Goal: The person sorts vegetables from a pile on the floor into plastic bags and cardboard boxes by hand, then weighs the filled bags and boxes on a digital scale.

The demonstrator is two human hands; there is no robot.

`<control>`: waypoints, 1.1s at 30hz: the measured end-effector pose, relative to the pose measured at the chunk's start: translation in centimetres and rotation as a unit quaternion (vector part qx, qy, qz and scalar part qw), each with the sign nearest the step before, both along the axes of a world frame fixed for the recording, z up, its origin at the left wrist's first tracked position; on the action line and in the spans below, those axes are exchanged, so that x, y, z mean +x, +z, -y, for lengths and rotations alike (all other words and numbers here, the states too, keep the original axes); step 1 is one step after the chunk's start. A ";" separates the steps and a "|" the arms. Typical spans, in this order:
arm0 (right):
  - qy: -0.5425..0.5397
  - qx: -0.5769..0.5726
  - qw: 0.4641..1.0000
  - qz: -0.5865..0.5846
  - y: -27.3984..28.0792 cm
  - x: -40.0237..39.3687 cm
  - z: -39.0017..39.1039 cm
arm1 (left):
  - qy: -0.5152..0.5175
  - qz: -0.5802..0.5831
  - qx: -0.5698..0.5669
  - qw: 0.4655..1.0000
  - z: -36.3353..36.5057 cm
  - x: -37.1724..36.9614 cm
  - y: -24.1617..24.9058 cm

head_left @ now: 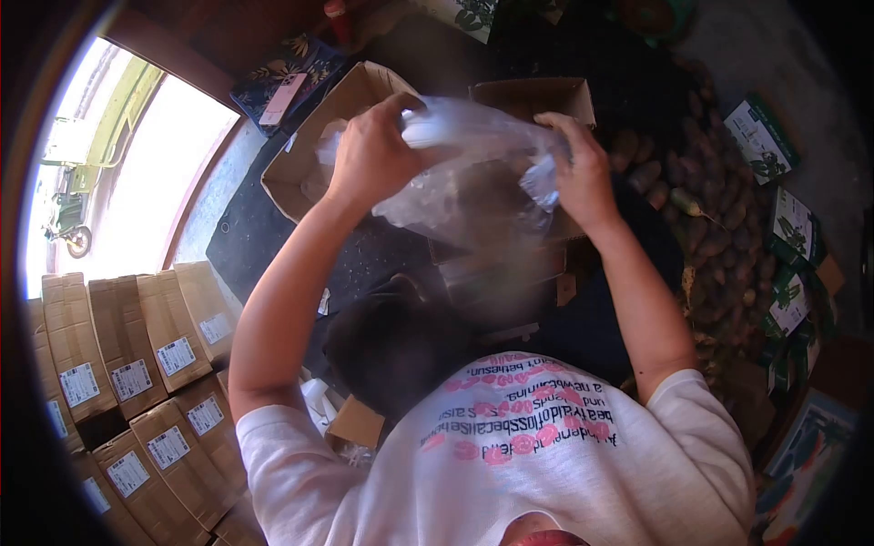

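A clear plastic bag [446, 196], blurred by motion, is stretched between both hands. On its left side, my left hand [378, 150] has its fingers wrapped round the plastic near the top edge. My right hand [583, 168] grips the bag's other side, with a bunched bit of plastic below the fingers. Behind the bag stand an open cardboard box [305, 136] at the left and another open box [537, 88] at the right. Whether the bag holds anything cannot be made out.
Labelled cardboard boxes [137, 364] are stacked at the lower left. A pink phone [283, 98] lies at the upper left. Many brownish roots or tubers [701, 200] are piled at the right, beside green and white boxes [760, 136]. A dark rounded thing [391, 341] is below the hands.
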State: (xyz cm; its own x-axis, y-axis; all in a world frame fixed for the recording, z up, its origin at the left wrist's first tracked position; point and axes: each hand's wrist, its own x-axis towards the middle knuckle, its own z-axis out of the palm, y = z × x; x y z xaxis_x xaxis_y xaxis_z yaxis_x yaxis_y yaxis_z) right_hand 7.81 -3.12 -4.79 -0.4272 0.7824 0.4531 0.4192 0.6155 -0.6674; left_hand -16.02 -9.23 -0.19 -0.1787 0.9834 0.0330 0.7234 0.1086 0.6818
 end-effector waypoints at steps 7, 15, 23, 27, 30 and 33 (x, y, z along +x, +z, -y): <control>-0.033 0.010 0.990 0.134 0.4 9.7 -1.4 | -0.262 -0.170 0.113 0.943 1.4 0.2 -5.8; 0.275 0.044 0.798 0.534 -4.9 2.2 -1.9 | -0.480 -0.394 -0.040 0.782 -1.0 5.4 -14.9; 0.246 -0.073 0.819 0.513 -8.4 3.1 -3.2 | -0.468 -0.334 -0.149 0.804 -2.8 7.4 -16.3; 0.044 -0.155 0.958 0.237 -0.9 9.3 -2.4 | -0.387 -0.232 0.046 0.891 0.0 4.4 -11.0; -0.044 -0.210 0.964 0.155 0.3 12.6 -2.1 | -0.279 -0.244 0.071 0.926 1.0 2.3 -7.8; -0.098 -0.213 0.961 0.143 -1.4 15.6 -1.2 | -0.112 -0.290 -0.017 0.950 2.6 1.1 -7.1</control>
